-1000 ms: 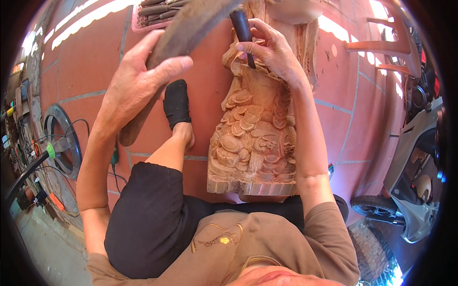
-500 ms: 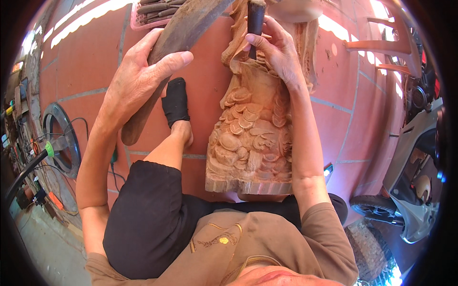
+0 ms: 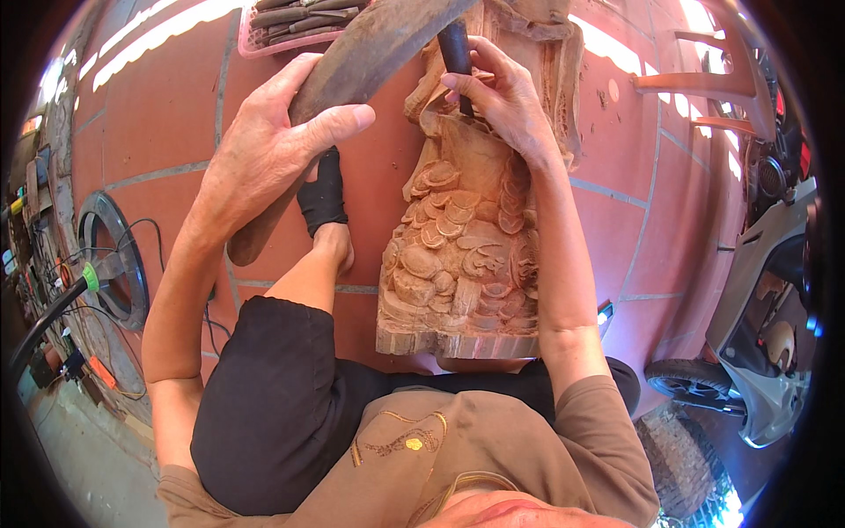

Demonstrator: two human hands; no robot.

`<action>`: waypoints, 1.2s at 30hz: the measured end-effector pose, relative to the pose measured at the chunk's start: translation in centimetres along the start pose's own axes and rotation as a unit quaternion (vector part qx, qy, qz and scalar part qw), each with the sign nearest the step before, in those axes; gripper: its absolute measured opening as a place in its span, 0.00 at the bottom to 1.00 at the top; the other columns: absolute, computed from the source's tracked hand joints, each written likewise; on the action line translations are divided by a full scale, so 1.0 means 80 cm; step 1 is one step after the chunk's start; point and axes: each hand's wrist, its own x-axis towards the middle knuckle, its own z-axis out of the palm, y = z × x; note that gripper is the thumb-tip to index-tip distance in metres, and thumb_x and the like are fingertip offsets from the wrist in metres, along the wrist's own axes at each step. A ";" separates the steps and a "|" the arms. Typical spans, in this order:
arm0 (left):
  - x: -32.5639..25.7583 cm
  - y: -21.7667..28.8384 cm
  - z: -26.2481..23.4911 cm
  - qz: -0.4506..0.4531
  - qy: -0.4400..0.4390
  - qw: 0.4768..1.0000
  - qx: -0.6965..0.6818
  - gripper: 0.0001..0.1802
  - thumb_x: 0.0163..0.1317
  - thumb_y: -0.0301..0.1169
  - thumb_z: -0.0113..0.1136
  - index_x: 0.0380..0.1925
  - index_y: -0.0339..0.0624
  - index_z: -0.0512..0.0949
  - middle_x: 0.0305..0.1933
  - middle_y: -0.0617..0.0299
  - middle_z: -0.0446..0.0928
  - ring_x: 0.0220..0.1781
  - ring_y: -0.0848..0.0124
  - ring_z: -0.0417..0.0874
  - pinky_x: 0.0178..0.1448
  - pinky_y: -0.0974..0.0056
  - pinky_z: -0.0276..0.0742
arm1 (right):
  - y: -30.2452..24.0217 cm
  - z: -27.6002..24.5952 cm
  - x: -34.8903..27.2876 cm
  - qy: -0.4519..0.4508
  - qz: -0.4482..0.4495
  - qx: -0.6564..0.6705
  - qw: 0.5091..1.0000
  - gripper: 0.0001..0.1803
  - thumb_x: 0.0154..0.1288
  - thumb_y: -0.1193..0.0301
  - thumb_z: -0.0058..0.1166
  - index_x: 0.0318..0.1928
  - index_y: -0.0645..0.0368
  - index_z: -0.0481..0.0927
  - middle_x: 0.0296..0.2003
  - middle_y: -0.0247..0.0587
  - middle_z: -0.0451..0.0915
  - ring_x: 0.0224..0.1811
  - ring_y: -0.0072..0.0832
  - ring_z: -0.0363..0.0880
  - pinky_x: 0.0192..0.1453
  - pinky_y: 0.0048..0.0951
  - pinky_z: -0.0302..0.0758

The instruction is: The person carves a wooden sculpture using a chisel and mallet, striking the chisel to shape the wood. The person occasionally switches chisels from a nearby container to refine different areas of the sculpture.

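A long wooden club [image 3: 374, 57], curved and dark brown, lies in the grip of my left hand [image 3: 264, 150], its fingers wrapped round behind it and the thumb outstretched. Its upper end passes close to the top of a dark-handled chisel [image 3: 454, 62]; I cannot tell if they touch. My right hand [image 3: 512, 104] pinches that chisel, which stands tilted on the wood carving [image 3: 458, 238]. Rounded coin-like shapes cover the carving's near part. The chisel's blade tip is hidden in the carving's recess.
A pink basket [image 3: 271, 49] of dark-handled tools stands at the far left. A round black stand base [image 3: 132, 273] and cables lie left. To the right are an orange-brown plastic chair [image 3: 695, 82] and a motorbike [image 3: 748, 326]. My socked foot [image 3: 323, 192] rests left of the carving.
My left hand and the club have shifted right, toward the chisel. The chisel now leans with its top to the left, and my right hand has moved slightly left.
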 end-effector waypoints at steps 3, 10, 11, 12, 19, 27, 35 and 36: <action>0.000 0.000 0.002 0.034 0.043 0.998 -0.007 0.29 0.61 0.47 0.68 0.55 0.39 0.75 0.31 0.67 0.74 0.28 0.79 0.75 0.28 0.72 0.74 | 0.001 0.000 0.000 -0.017 -0.011 -0.003 1.000 0.24 0.64 0.73 0.64 0.60 0.57 0.76 0.35 0.34 0.82 0.30 0.17 0.80 0.37 0.24 0.82; -0.003 -0.008 -0.001 -0.051 -0.011 0.998 0.034 0.24 0.65 0.40 0.64 0.56 0.38 0.73 0.30 0.68 0.73 0.25 0.80 0.73 0.27 0.72 0.70 | 0.006 0.003 0.003 -0.024 -0.012 -0.005 1.000 0.24 0.64 0.74 0.64 0.60 0.57 0.77 0.35 0.33 0.82 0.30 0.17 0.79 0.37 0.24 0.82; -0.005 -0.004 -0.007 -0.047 -0.017 0.999 0.018 0.24 0.65 0.40 0.63 0.55 0.39 0.73 0.29 0.68 0.72 0.25 0.81 0.72 0.27 0.73 0.70 | 0.007 0.003 0.003 -0.024 -0.015 -0.009 1.000 0.24 0.64 0.74 0.64 0.60 0.57 0.77 0.35 0.33 0.82 0.30 0.16 0.79 0.37 0.24 0.82; -0.005 -0.001 -0.011 -0.042 -0.023 0.999 0.003 0.23 0.66 0.40 0.63 0.55 0.39 0.73 0.28 0.68 0.72 0.24 0.81 0.72 0.27 0.74 0.69 | 0.007 0.000 0.002 -0.023 -0.007 0.004 1.000 0.23 0.64 0.74 0.64 0.60 0.58 0.77 0.35 0.33 0.82 0.30 0.16 0.78 0.37 0.24 0.82; -0.005 -0.002 0.008 0.020 0.092 0.993 -0.069 0.22 0.63 0.43 0.66 0.49 0.38 0.76 0.28 0.68 0.73 0.23 0.80 0.73 0.25 0.72 0.71 | -0.001 0.000 0.003 -0.024 0.023 0.042 0.999 0.22 0.63 0.74 0.64 0.57 0.60 0.78 0.35 0.32 0.82 0.30 0.16 0.78 0.36 0.22 0.78; -0.004 -0.002 0.003 -0.031 0.016 0.998 -0.045 0.22 0.65 0.40 0.64 0.52 0.36 0.74 0.27 0.67 0.71 0.25 0.80 0.73 0.26 0.72 0.69 | 0.004 -0.002 0.001 0.005 0.034 0.060 0.998 0.20 0.62 0.75 0.64 0.55 0.61 0.79 0.36 0.32 0.82 0.30 0.16 0.78 0.36 0.22 0.75; -0.006 0.004 0.003 0.038 0.013 0.998 -0.038 0.30 0.61 0.48 0.68 0.55 0.37 0.75 0.33 0.67 0.75 0.28 0.79 0.74 0.28 0.71 0.74 | -0.002 -0.010 -0.009 0.021 0.032 0.053 0.998 0.21 0.66 0.75 0.62 0.59 0.60 0.75 0.35 0.34 0.83 0.34 0.17 0.81 0.42 0.22 0.77; -0.007 0.006 0.003 0.046 0.017 0.998 -0.035 0.31 0.61 0.48 0.68 0.55 0.37 0.75 0.34 0.66 0.75 0.29 0.79 0.75 0.29 0.71 0.74 | -0.001 -0.009 -0.012 0.026 0.019 0.049 0.998 0.21 0.66 0.75 0.62 0.59 0.60 0.75 0.36 0.34 0.83 0.34 0.18 0.81 0.42 0.23 0.77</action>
